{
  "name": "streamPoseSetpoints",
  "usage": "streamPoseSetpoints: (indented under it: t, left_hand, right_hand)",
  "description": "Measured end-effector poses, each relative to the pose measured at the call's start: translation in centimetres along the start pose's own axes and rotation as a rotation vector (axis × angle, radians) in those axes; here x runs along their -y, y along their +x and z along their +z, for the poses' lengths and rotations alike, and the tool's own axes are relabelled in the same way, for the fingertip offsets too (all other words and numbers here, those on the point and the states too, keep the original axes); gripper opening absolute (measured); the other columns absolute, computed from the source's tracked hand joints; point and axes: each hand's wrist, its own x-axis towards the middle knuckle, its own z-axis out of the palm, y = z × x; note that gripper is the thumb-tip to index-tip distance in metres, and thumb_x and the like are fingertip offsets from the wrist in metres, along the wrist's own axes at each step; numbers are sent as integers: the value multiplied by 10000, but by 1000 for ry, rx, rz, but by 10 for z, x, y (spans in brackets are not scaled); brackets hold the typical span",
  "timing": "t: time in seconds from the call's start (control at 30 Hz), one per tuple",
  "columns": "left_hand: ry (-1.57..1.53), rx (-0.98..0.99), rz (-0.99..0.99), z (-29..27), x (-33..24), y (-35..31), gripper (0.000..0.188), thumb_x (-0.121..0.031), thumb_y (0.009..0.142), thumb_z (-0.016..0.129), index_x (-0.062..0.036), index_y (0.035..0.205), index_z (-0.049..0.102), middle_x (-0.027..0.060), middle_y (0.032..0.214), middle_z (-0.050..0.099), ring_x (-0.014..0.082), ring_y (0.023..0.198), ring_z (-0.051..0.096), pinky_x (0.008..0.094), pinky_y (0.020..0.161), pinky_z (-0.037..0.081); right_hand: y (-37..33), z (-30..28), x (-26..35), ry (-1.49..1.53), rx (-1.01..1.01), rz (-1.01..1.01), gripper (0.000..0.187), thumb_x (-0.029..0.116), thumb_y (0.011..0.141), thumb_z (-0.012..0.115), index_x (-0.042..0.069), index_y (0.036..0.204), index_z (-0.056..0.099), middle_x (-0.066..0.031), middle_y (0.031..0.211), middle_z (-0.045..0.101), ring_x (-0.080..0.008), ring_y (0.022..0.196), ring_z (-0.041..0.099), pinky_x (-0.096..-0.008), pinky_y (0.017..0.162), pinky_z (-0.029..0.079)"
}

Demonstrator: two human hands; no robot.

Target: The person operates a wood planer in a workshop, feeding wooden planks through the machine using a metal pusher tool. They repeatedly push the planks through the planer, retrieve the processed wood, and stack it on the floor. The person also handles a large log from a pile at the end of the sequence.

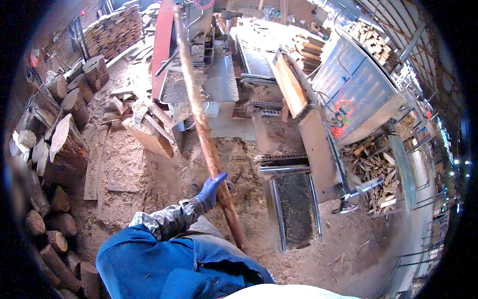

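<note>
A long, thin, reddish-brown wooden pole [201, 119] runs from near my body up toward the grey sawing machine [219, 79] at the top middle. My left hand [211, 190], in a blue glove with a patterned sleeve behind it, is closed around the pole near its lower end. The pole's bottom tip [243, 246] reaches down beside my blue clothing. My right hand does not show anywhere in the picture.
Cut logs [64, 144] are stacked along the left. Loose wood offcuts [144, 124] lie on the sawdust floor. A metal conveyor chute [294, 209] stands to the right, with a bin of split firewood [371, 172] beyond it and a blue-grey cabinet [356, 84].
</note>
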Motion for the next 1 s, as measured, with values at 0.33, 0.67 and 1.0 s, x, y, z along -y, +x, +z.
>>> streamPoseSetpoints:
  t: [0.33, 0.67, 1.0]
  left_hand:
    - [25, 216, -311, 62, 105, 67, 482, -415, 829, 820, -110, 1140, 613, 86, 900, 664, 270, 768, 677, 436, 627, 573]
    - [157, 148, -339, -24, 114, 81, 643, -672, 857, 677, -72, 1086, 648, 120, 936, 677, 276, 789, 676, 431, 705, 563]
    - [-43, 51, -226, -9, 86, 7, 740, -679, 878, 646, -17, 1198, 558, 163, 918, 685, 307, 787, 689, 449, 693, 589]
  right_hand:
    - [-62, -60, -29, 144, -81, 46, 359, 351, 962, 669, 28, 1117, 685, -85, 877, 707, -231, 774, 680, -377, 696, 563]
    - [-4, 8, -1, 342, 47, -51, 398, 357, 957, 685, 14, 1157, 671, -85, 904, 714, -234, 750, 673, -375, 698, 561]
    - [67, 66, 61, 197, 109, -153, 493, 377, 986, 649, -6, 1289, 589, -138, 1178, 674, -230, 1027, 656, -374, 890, 525]
